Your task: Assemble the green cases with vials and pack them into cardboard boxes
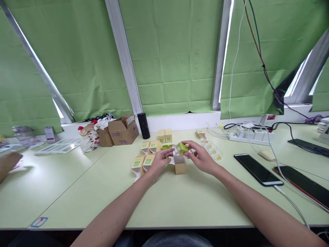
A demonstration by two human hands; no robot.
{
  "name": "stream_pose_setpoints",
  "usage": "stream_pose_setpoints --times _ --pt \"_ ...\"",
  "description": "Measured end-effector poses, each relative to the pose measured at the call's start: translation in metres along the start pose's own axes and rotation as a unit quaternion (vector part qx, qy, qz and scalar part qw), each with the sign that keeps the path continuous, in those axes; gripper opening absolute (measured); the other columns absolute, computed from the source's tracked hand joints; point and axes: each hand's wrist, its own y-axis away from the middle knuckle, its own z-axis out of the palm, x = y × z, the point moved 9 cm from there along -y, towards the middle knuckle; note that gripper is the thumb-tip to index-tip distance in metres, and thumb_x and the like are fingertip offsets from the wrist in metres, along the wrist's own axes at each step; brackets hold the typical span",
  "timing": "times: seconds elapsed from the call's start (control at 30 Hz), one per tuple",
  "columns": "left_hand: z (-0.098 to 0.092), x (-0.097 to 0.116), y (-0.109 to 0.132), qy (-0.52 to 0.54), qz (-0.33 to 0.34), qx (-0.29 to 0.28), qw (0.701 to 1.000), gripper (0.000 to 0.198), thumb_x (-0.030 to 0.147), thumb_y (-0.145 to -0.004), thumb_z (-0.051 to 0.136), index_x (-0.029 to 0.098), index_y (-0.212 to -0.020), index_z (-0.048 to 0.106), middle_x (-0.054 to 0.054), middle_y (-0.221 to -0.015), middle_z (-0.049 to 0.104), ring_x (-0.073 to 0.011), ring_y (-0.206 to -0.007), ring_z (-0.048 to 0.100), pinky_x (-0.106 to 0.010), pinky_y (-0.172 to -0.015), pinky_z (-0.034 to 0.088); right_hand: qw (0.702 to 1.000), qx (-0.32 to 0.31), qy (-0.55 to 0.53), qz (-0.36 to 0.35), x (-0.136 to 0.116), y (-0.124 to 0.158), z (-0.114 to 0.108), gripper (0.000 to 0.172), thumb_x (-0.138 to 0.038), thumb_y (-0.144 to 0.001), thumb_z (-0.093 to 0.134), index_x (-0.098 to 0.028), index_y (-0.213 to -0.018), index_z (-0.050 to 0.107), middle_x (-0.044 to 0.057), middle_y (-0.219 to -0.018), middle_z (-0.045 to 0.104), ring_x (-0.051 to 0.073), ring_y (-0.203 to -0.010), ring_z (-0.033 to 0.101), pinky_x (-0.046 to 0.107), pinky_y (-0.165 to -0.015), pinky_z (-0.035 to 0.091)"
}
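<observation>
Tilted above the table is a small clear container with a green lid, gripped by the fingers of my right hand. My left hand is beside its clear end with fingers stretched out and apart; whether the fingertips touch it I cannot tell. Just below stands an open small cardboard box with its flap raised. Behind my left fingers, green lids partly show. Left of them, several small boxes with green labels stand with white flaps open.
Two small boxes stand farther back. Clear containers lie to the right, near a power strip, cables and a phone. A brown carton and black cylinder stand behind. Another person's hand is far left.
</observation>
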Motion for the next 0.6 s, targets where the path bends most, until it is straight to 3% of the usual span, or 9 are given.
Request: stream_pose_setpoints --times 0.23,0.6 --pt "0.004 0.005 0.005 -0.003 0.001 -0.014 1.000 0.059 0.012 -0.067 0.074 0.014 -0.126 0.078 -0.017 -0.122 0.081 -0.0326 -0.124 0.072 -0.037 -0.096 0.055 0.997 -0.033 0.076 -0.007 0.008 0.000 0.002 0.039 -0.032 -0.106 0.053 -0.027 -0.145 0.056 0.012 -0.144 0.068 0.022 -0.093 0.074 0.034 -0.070 0.059" --pt "0.010 0.010 0.008 -0.008 0.008 -0.024 1.000 0.059 0.012 -0.067 0.071 0.014 -0.126 0.079 -0.017 -0.123 0.081 -0.0327 -0.120 0.073 -0.039 -0.096 0.055 0.989 -0.061 0.135 -0.004 0.006 0.002 0.008 0.038 -0.030 -0.107 0.052 -0.028 -0.145 0.058 0.009 -0.141 0.072 0.021 -0.089 0.078 0.034 -0.073 0.057"
